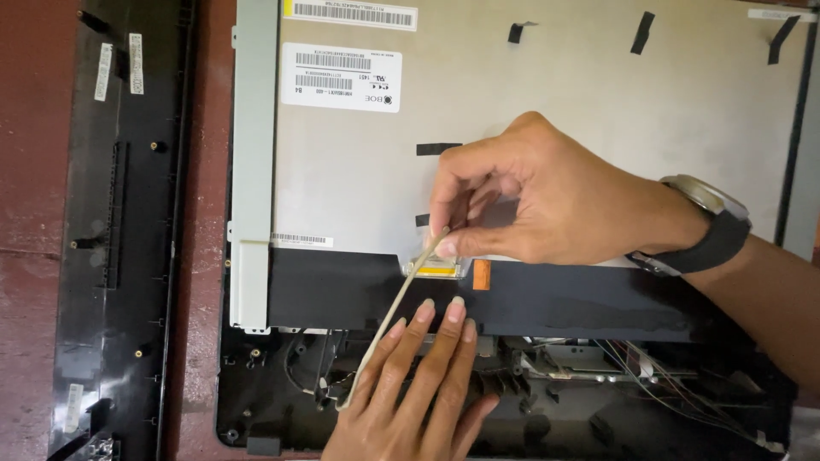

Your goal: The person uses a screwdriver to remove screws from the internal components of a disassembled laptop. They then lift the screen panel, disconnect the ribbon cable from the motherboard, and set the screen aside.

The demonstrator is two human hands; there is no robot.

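Two hands on panel back; my right hand pinches flat cable at connector; left hand flat, fingers spread, steadying black strip; best pull straight, gently, no twisting.

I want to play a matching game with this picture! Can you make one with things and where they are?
Things:
1. right hand
2. left hand
3. orange tab
4. wristwatch

Places:
A. on the right wrist
B. fingers flat on the black strip
C. pinching the flat cable's end
D. beside the connector

Pairs: 1-C, 2-B, 3-D, 4-A
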